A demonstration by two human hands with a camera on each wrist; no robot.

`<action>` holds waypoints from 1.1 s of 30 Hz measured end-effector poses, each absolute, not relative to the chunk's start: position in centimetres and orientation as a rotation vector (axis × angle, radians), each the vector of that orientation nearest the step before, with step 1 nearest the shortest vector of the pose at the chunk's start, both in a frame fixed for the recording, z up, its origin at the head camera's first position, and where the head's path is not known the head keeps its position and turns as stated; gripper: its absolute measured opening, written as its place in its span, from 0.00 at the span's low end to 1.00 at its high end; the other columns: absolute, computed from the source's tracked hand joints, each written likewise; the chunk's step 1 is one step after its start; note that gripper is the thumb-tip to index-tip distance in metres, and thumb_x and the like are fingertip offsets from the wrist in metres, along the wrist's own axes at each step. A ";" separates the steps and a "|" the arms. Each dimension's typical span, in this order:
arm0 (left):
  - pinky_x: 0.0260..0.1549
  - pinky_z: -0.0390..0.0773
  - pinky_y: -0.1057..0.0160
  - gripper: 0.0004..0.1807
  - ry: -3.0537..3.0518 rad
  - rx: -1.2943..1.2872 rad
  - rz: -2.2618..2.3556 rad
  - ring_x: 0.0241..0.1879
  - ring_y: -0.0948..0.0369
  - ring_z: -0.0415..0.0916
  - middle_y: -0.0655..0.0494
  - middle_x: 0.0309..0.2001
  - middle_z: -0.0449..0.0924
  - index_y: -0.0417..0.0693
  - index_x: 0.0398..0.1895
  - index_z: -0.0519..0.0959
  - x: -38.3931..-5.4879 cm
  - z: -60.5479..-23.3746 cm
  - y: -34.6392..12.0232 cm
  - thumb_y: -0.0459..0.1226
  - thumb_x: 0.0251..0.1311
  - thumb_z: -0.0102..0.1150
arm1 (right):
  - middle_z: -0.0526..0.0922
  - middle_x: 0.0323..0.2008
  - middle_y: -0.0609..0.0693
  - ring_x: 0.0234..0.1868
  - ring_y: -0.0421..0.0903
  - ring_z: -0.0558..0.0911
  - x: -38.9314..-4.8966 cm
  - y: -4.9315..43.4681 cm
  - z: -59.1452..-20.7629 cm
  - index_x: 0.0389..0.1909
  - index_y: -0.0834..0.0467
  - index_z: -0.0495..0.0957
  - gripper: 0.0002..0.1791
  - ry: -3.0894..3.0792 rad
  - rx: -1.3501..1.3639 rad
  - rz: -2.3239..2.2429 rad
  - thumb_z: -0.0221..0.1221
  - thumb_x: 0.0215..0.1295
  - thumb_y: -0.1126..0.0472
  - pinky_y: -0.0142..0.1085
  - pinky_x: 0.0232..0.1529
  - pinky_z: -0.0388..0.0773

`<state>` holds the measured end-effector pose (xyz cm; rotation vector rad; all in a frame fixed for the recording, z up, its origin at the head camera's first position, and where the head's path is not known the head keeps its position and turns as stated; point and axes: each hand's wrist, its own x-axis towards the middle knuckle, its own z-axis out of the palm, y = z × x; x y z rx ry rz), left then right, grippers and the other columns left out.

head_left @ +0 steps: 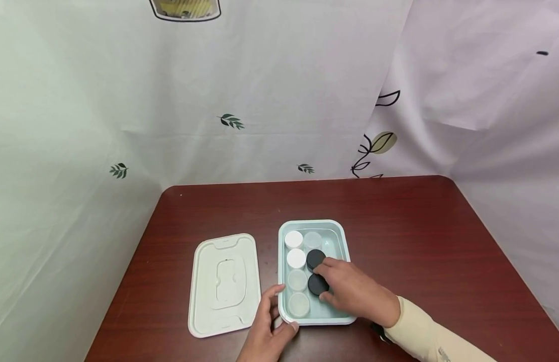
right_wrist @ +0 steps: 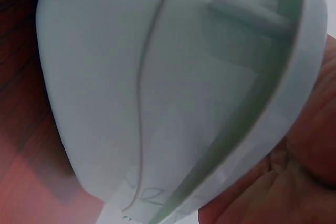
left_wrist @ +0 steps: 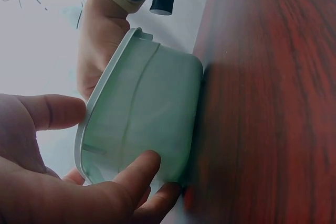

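A pale mint plastic bin (head_left: 338,314) stands on the table and holds several small round jars. Two have black lids, two have white lids (head_left: 296,258), and the others look clear or frosted (head_left: 299,305). My right hand (head_left: 352,289) reaches over the bin's right rim, its thumb and fingers about the nearer black-lidded jar (head_left: 317,284). The farther black-lidded jar (head_left: 315,259) sits just beyond the fingertips. With thumb and fingers, my left hand (head_left: 270,329) grips the bin's near left corner. In the right wrist view the bin's wall (right_wrist: 94,87) hides the right fingers.
A white lid (head_left: 204,296) with a moulded handle lies flat on the dark red table (head_left: 420,241), left of the bin. Pale patterned cloth (head_left: 279,90) hangs behind the table and at both sides.
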<state>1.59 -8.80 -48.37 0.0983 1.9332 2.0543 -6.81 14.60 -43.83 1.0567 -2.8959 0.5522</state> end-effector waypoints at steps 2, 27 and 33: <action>0.58 0.80 0.70 0.41 1.934 0.096 2.053 0.65 0.52 0.76 0.31 0.69 0.65 0.48 0.79 0.55 1.6 -48.3 -8.8 0.30 0.67 0.64 | 0.82 0.40 0.45 0.36 0.40 0.81 -6.7 14.5 -43.8 0.48 0.59 0.84 0.24 -2.895 1.050 0.538 0.81 0.50 0.61 0.36 0.39 0.82; 0.51 0.80 0.72 0.28 2.422 -0.331 1.880 0.65 0.66 0.77 0.40 0.73 0.73 0.42 0.73 0.69 2.3 -45.2 -15.7 0.34 0.73 0.63 | 0.89 0.48 0.48 0.47 0.34 0.87 -1.6 8.6 -41.9 0.57 0.58 0.83 0.17 -2.638 0.932 1.742 0.68 0.71 0.58 0.29 0.49 0.87; 0.49 0.73 0.83 0.27 2.527 -0.570 1.715 0.55 0.87 0.70 0.42 0.74 0.72 0.45 0.75 0.69 2.2 -44.9 -19.4 0.37 0.76 0.60 | 0.87 0.58 0.57 0.56 0.39 0.87 -0.1 5.6 -42.6 0.63 0.64 0.80 0.21 -2.573 0.758 2.257 0.65 0.74 0.58 0.27 0.55 0.84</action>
